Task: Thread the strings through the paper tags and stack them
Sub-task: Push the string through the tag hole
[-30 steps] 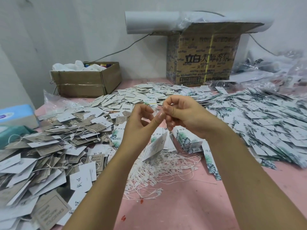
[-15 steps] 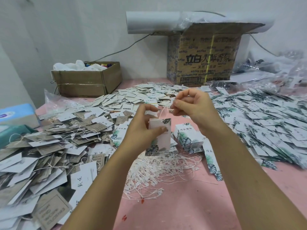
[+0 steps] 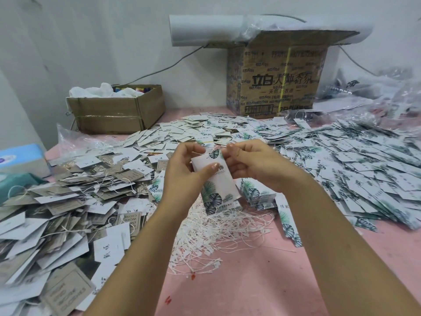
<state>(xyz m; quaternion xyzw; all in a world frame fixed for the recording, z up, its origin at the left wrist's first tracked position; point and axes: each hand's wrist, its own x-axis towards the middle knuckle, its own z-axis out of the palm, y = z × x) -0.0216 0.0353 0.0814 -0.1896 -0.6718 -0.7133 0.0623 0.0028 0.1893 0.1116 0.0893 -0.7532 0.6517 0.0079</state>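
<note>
Meanwhile right hand (image 3: 252, 165) seemingly rejoined tag (image 3: 218, 185).

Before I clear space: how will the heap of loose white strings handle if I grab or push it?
The string heap is thin, limp strands lying criss-crossed, so it will probably come up as a sagging tangle, trailing ends. It looks very light; a push would likely smear it across the pink table rather than slide it whole.

Left hand (image 3: 182, 176) and right hand (image 3: 255, 165) pinch one paper tag (image 3: 217, 185).
</note>
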